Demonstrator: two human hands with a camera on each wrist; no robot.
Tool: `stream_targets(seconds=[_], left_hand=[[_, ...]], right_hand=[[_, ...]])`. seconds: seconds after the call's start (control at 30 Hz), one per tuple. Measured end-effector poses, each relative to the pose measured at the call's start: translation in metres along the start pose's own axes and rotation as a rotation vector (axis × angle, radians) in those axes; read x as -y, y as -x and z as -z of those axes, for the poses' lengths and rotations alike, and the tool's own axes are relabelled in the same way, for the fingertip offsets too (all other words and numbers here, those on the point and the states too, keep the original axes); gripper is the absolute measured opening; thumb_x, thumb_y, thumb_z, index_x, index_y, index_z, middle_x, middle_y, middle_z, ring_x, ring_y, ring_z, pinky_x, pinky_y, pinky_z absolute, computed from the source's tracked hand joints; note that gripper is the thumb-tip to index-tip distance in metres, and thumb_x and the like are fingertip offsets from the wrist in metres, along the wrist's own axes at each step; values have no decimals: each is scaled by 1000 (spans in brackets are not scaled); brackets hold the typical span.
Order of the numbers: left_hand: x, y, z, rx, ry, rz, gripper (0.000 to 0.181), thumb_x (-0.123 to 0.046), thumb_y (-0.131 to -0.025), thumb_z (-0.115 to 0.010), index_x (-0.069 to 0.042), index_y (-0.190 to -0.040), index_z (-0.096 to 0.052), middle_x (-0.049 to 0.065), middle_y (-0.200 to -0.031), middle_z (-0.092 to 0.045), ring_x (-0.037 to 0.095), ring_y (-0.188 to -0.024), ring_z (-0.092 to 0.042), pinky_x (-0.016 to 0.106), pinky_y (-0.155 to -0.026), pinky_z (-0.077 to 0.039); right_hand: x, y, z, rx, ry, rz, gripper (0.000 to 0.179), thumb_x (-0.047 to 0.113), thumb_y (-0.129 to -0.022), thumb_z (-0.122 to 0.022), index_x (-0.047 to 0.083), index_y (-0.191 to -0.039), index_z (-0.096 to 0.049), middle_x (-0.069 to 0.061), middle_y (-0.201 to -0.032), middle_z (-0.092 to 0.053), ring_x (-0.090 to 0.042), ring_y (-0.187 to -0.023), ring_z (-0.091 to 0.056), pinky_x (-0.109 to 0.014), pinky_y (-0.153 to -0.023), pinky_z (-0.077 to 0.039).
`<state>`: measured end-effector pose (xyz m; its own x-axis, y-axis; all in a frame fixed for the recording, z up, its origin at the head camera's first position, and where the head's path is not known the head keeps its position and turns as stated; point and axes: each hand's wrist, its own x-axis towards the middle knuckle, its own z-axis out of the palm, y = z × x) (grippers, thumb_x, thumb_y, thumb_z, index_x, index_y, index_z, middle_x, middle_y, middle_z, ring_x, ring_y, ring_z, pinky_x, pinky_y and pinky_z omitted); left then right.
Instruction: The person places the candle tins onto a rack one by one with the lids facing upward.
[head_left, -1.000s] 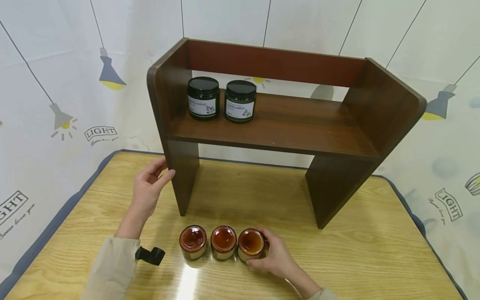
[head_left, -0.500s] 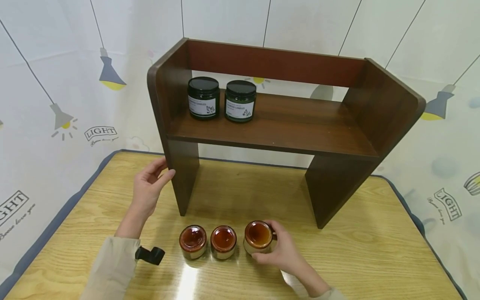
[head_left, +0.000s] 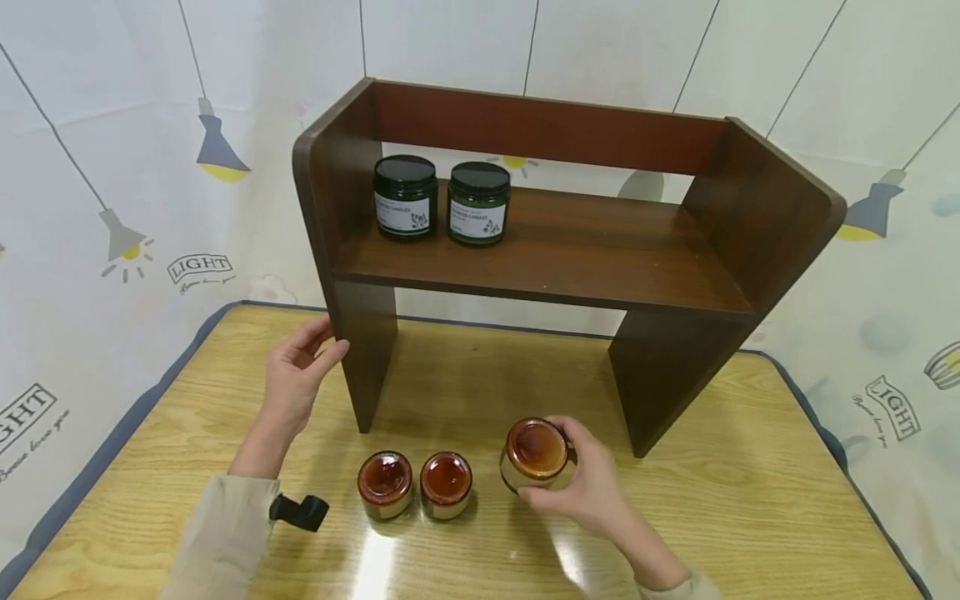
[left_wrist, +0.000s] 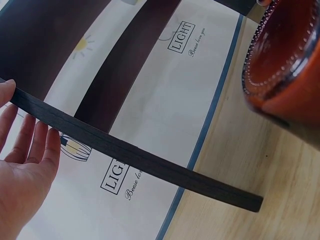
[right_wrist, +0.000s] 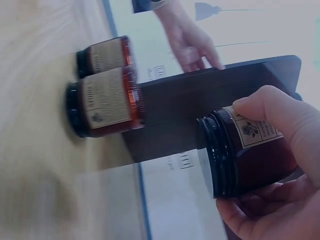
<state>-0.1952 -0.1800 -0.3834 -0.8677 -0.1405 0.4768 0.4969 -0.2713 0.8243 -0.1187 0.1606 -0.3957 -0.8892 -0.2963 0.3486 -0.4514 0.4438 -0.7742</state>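
Note:
My right hand (head_left: 596,487) grips an amber glass candle jar (head_left: 536,450) above the table, its glass base facing up. In the right wrist view, thumb and fingers clasp that jar's sides, and its black lid (right_wrist: 222,155) points down toward the table. Two like jars, a left one (head_left: 385,483) and a middle one (head_left: 446,483), stand upside down side by side on the table. My left hand (head_left: 294,379) holds the front edge of the dark wooden shelf's left side panel (head_left: 367,358), thumb on one side and fingers on the other, as the left wrist view shows.
On the shelf board (head_left: 615,258) stand two dark green candle jars with black lids, one far left (head_left: 406,200) and one beside it (head_left: 478,204). The shelf's right side panel (head_left: 660,375) rises from the wooden table (head_left: 750,500). A patterned cloth (head_left: 112,75) hangs behind.
My right hand has lifted the third amber jar off the table, away from the other two, and carried it right and slightly toward the shelf. The left hand has kept its place.

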Motion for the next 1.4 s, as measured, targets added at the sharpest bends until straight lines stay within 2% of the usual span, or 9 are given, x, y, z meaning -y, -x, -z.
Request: stream_targets(seconds=[0.43,0.73,1.03,1.23,1.4], left_hand=[[1,2,1,-9,-1,2,43,19,-83,-55,-13,-106,-70,-4,-100,-66,10,-97,-59,19,-80,-50],[0,2,2,-18,-10,23,43,19,-84,-55,-15,-106,-71,-5,-100,-66,9,-97,-59,18,-80,-49],[-1,2,1,-10,-10,14,41,18,-84,-56,-13,-107,-70,-4,-100,-66,9,-97,-59,18,-80,-49],[-2,0,0,-10,-14,12,41,18,-84,-55,-12,-107,-70,-4,-101,-66,10,-98,-59,18,-80,-49],[-1,0,0,-3,-13,10,40,18,-84,-55,-10,-109,-69,-3,-101,-66,11,-98,-59,19,-80,-50]], right_hand=[[27,-10,28,-45,51,37,64,3,-57,-84,3,-113,-54,-3,-103,-64,-11,-90,-60,-28,-75,-52],[39,-18,38,-108,12,64,65,0,-56,-84,4,-114,-54,-3,-103,-64,-9,-90,-59,-23,-75,-51],[56,-25,52,-148,8,64,65,-5,-56,-83,2,-114,-54,-3,-102,-63,-8,-89,-59,-17,-76,-48],[68,-30,61,-185,-76,83,65,-11,-56,-79,-2,-114,-53,-2,-104,-61,-10,-87,-60,-17,-74,-49],[77,-35,69,-213,-96,108,67,-14,-54,-78,-4,-115,-52,2,-103,-61,-10,-86,-60,-17,-74,-49]])
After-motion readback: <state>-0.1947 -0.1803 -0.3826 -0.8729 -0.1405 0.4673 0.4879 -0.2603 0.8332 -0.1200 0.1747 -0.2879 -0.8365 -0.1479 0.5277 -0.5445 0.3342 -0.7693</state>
